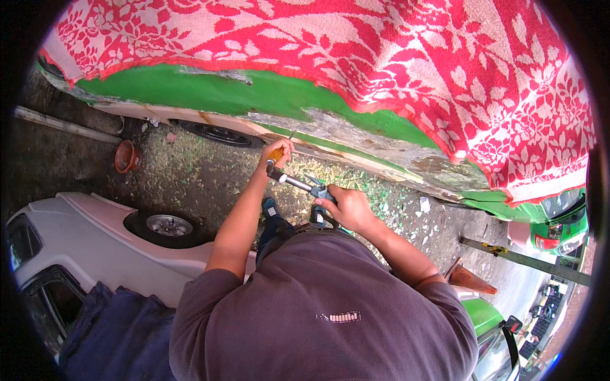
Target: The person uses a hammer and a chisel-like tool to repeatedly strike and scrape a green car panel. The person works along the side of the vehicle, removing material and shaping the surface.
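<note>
My left hand (284,150) is closed around a tool with an orange handle (275,155); a thin piece pointing at the car looks like a scraper blade (291,134). My right hand (347,207) grips the grey valve end of a gas torch (297,183), whose silver tube runs left to a dark nozzle just below my left hand. No flame can be made out. Ahead of both hands is the lower side of a green car (190,95), with paint stripped to bare, patchy metal. A red and pale flower-patterned cloth (381,44) drapes over its upper part.
Paint flakes litter the ground (197,159) around my feet. A pale car (114,235) with a dark blue cloth (121,330) stands behind left. An orange pot (126,156) lies near a pole (67,124). To the right are a metal bar (534,261) and an orange cone (469,277).
</note>
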Action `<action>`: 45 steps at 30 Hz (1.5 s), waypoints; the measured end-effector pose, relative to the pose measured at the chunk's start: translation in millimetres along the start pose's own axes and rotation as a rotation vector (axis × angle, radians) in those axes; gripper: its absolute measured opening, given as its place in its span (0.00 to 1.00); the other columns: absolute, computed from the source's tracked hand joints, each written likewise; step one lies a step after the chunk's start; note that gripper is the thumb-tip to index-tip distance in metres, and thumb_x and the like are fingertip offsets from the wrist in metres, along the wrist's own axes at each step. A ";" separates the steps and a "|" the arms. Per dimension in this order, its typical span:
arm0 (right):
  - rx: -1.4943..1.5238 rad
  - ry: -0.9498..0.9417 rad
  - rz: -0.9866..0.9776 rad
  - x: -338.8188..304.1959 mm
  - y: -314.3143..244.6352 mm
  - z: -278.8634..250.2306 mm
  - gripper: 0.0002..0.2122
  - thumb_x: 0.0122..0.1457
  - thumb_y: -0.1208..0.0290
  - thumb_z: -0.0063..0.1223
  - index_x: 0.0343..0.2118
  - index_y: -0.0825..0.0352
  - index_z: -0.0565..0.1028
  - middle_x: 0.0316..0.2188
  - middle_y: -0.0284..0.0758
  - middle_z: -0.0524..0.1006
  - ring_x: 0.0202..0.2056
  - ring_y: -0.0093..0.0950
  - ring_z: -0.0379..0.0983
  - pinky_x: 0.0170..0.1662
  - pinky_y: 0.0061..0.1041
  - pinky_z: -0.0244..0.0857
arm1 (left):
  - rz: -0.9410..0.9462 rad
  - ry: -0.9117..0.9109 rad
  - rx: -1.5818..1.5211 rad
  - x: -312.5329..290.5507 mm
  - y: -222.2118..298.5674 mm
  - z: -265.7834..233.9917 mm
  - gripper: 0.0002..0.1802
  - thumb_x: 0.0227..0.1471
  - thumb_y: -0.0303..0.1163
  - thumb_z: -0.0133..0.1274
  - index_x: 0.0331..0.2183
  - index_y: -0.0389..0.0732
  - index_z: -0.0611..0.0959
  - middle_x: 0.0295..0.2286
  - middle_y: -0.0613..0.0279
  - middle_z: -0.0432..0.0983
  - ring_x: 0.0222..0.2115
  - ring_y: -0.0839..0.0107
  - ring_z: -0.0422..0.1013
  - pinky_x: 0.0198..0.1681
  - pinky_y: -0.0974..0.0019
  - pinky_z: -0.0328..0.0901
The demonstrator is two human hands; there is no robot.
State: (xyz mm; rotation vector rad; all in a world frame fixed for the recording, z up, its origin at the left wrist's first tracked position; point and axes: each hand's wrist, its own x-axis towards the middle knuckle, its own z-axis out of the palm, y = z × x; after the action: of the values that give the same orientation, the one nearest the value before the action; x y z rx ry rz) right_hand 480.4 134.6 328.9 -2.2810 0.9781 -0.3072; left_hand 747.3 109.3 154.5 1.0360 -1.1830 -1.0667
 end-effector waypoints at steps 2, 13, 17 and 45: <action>-0.036 -0.064 0.026 -0.5 -0.8 -4.7 0.20 0.60 0.49 0.51 0.30 0.66 0.73 0.17 0.44 0.74 0.23 0.47 0.74 0.27 0.43 0.67 | 0.084 -0.045 0.152 0.6 -4.0 -0.7 0.14 0.46 0.10 0.48 0.23 0.42 0.66 0.32 0.61 0.69 0.28 0.79 0.67 0.31 0.73 0.67; -0.216 0.019 -0.342 -7.7 13.6 -9.4 0.17 0.59 0.53 0.52 0.31 0.66 0.72 0.21 0.39 0.75 0.22 0.38 0.75 0.24 0.36 0.68 | 0.210 -0.119 0.166 1.4 -0.2 5.2 0.13 0.46 0.11 0.47 0.25 0.39 0.65 0.30 0.62 0.66 0.30 0.77 0.65 0.32 0.74 0.65; -0.274 -0.012 -0.175 0.7 17.5 -2.6 0.16 0.60 0.54 0.52 0.30 0.65 0.73 0.21 0.38 0.75 0.22 0.38 0.75 0.23 0.35 0.68 | 0.062 -0.084 0.063 2.7 -3.2 11.7 0.12 0.46 0.11 0.46 0.25 0.39 0.64 0.31 0.61 0.66 0.29 0.78 0.64 0.32 0.73 0.66; -0.170 -0.009 -0.160 14.3 24.6 -3.4 0.18 0.60 0.52 0.51 0.29 0.65 0.69 0.15 0.42 0.73 0.19 0.43 0.73 0.22 0.41 0.66 | -0.080 0.054 0.007 13.1 8.6 12.9 0.14 0.44 0.11 0.48 0.24 0.41 0.64 0.29 0.61 0.67 0.23 0.79 0.65 0.26 0.73 0.65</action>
State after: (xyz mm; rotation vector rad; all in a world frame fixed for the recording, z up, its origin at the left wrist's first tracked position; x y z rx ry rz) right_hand 474.9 109.9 315.6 -2.5199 0.8471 -0.2906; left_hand 736.1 97.4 166.6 1.1190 -1.1103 -1.0907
